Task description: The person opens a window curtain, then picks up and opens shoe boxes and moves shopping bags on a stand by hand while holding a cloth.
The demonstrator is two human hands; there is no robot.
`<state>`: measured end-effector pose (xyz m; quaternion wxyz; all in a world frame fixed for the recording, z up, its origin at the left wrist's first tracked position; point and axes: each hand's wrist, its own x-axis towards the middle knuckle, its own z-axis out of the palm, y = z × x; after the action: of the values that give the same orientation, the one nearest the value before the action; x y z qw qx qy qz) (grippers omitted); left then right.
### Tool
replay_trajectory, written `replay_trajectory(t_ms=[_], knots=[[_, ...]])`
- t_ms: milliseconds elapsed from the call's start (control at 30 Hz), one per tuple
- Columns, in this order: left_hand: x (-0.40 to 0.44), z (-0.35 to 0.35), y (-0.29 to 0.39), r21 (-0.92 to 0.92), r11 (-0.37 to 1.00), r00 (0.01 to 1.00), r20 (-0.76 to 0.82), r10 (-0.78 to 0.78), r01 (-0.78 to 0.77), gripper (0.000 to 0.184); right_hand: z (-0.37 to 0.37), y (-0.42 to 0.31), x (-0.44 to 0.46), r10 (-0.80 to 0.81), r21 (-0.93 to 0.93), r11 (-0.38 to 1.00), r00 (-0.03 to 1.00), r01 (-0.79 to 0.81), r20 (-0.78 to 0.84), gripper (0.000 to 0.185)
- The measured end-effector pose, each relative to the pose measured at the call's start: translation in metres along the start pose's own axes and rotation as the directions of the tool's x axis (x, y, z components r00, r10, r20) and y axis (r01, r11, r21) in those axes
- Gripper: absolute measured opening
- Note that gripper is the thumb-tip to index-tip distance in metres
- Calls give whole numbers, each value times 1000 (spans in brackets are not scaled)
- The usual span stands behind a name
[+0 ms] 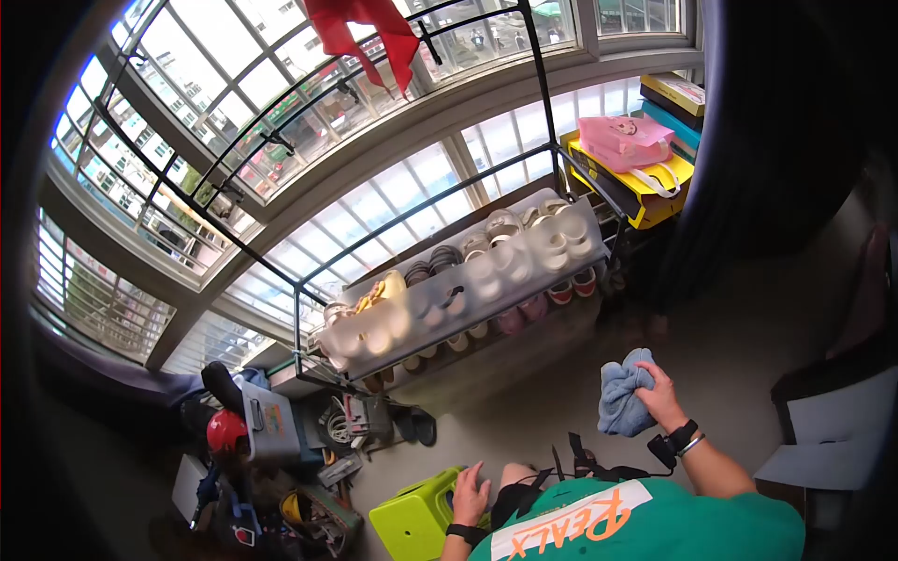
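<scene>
In the head view my right hand (662, 396) is closed on a crumpled blue-grey cloth (620, 397), held out in front of me on the right. The cloth hangs bunched, part of it between my thumb and fingers. My left hand (470, 496) is low in the middle with its fingers stretched out and nothing in it. Beside that hand is a lime-green plastic stool (409, 522); whether the hand touches it I cannot tell.
Ahead, a black metal rack holds a translucent bin (449, 304) of shoes, with more shoes beneath. Yellow boxes (645, 201) and a pink bag (625, 140) sit at the right. A red helmet (226, 431), a grey crate (271, 421) and cables clutter the left floor. Red cloth (369, 33) hangs above.
</scene>
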<state>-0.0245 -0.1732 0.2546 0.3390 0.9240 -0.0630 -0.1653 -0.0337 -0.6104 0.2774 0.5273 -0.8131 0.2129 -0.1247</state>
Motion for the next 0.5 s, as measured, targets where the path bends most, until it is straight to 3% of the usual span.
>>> replay_trajectory(t_ms=[167,333,433,500], knots=[[46,-33,11,-6,996,990,-104,92,-93,50,9,-13,18,52,-17,999,998,-52,-23,47],[161,-98,35,83,936,899,-260,352,-342,54,21,-35,37,82,-47,995,984,-91,-156,48],[228,-143,76,126,900,828,-355,434,-417,55,28,-49,48,92,-87,990,973,-112,-211,49],[271,-161,95,260,853,758,-391,521,-452,57,33,-52,53,90,-67,992,962,-111,-259,49]])
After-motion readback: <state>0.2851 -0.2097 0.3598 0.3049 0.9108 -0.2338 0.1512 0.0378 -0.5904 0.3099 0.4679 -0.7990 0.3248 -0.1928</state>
